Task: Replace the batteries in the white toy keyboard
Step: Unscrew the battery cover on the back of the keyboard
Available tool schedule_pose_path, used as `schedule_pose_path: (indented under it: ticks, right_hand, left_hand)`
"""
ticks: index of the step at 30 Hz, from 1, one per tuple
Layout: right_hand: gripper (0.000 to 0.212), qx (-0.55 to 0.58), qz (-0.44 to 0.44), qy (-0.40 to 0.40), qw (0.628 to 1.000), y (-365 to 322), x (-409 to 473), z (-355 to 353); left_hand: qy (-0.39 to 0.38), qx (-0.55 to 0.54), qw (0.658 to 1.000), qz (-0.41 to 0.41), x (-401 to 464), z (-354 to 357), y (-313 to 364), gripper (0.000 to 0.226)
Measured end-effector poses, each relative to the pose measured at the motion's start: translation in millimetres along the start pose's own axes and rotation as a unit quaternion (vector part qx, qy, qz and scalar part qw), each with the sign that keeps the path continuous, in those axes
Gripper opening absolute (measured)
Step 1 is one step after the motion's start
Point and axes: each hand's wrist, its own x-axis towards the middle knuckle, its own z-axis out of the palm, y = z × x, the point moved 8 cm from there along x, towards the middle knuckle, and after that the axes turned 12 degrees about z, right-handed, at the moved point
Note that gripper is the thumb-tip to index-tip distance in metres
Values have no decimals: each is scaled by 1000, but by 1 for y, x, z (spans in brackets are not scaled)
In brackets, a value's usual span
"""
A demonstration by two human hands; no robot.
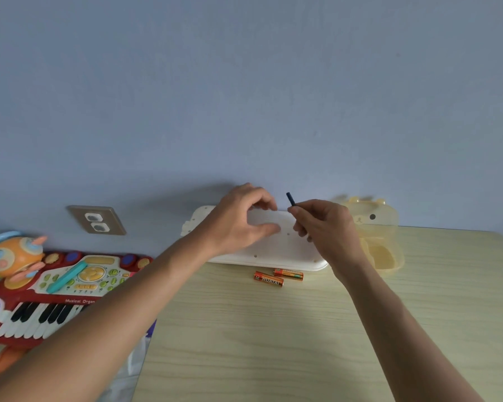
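Head view: a white toy keyboard (276, 250) lies underside up at the far edge of a pale wooden table (273, 338), against a blue wall (244, 82). The left hand (241, 219) rests on the keyboard's back, its fingers and thumb curled toward each other over a panel area; whether they pinch anything cannot be told. The right hand (323, 227), just right of the left one, grips a dark slender tool (290, 199) whose end rises above the fingers. Two orange batteries (278, 277) lie on the table just nearer than both hands, beside the keyboard's near edge. Right of the right hand stands a translucent yellow container (381, 236). Well left of the left hand sit a red toy organ (55, 288) and a wall socket (97, 220).
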Motion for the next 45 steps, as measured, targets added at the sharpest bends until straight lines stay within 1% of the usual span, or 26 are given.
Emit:
schedule_pose_path:
  ticks: [2, 4, 8, 14, 24, 30, 33, 40, 45]
  right_hand:
    - [14, -41, 26, 3, 999, 6, -2, -3]
    - [15, -69, 41, 7, 997, 10, -5, -4]
    - [16, -98, 43, 8, 994, 11, -7, -4]
    - [16, -54, 53, 4, 997, 16, -10, -5]
    - [17, -27, 65, -8, 997, 17, -7, -6]
    - [17, -48, 62, -6, 997, 16, -6, -4]
    - [17, -49, 59, -5, 997, 16, -7, -4]
    - [17, -59, 50, 6, 997, 15, -9, -4]
    - [17, -61, 51, 20, 997, 14, -12, -6]
  left_hand:
    - [-64, 28, 998, -2, -6, 11, -3, 31]
    - [-108, 43, 993, 2, -10, 20, -3, 30]
    - [-144, 67, 987, 19, -9, 25, 1, 28]
    - [-164, 104, 980, 38, -3, 28, 2, 29]
    - [-174, 81, 980, 44, -3, 28, -2, 27]
    - [-185, 155, 969, 61, 2, 36, 2, 29]
    - [-190, 166, 966, 62, 3, 39, 2, 30]
    - [-214, 136, 966, 51, 7, 43, 3, 25]
    - [-209, 58, 975, 38, 8, 35, 2, 29]
